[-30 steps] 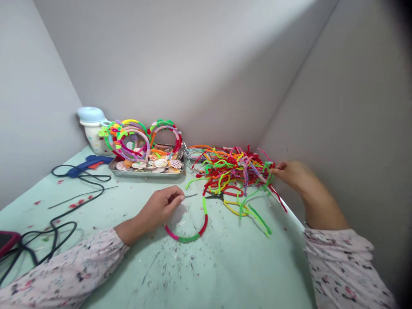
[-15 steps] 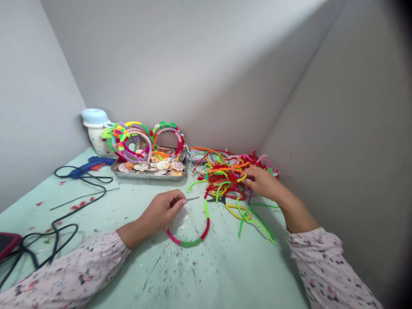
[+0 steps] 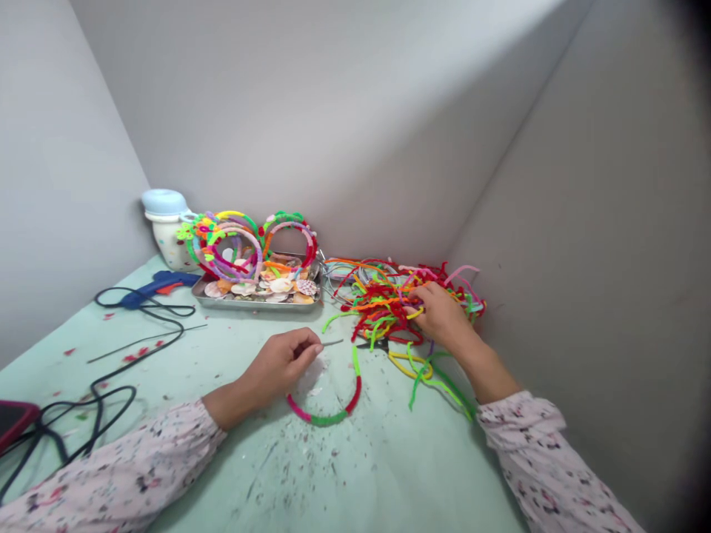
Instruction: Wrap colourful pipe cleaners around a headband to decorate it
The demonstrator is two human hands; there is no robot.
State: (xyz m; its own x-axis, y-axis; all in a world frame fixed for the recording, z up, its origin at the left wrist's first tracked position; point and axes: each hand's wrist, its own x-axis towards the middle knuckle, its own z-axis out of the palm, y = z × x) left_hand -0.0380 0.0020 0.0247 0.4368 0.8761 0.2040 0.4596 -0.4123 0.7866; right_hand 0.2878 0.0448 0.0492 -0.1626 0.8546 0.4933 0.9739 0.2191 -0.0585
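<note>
Pinched in my left hand (image 3: 289, 360) is a headband (image 3: 329, 420), a thin hoop partly wrapped in green, red and pink pipe cleaner, its bare grey end poking out past my fingertips. Its curve hangs just over the table toward me. My right hand (image 3: 441, 314) reaches into a tangled pile of pipe cleaners (image 3: 378, 303), fingers closed among red, orange and purple strands. Which strands they grip is partly hidden. Yellow-handled scissors (image 3: 408, 364) lie at the pile's near edge, with green pipe cleaners (image 3: 444, 385) across them.
Wrapped headbands (image 3: 233, 244) stand on a metal tray (image 3: 255, 303) of seashells. Behind it on the left is a white cup (image 3: 172, 237) with a blue lid. A blue glue gun (image 3: 161, 285), its dark cord (image 3: 97, 396) and a red-edged device (image 3: 16, 422) lie left. Grey walls enclose the table.
My right hand has moved left and deeper into the pile, shifting some strands. My left hand and the headband stay in place.
</note>
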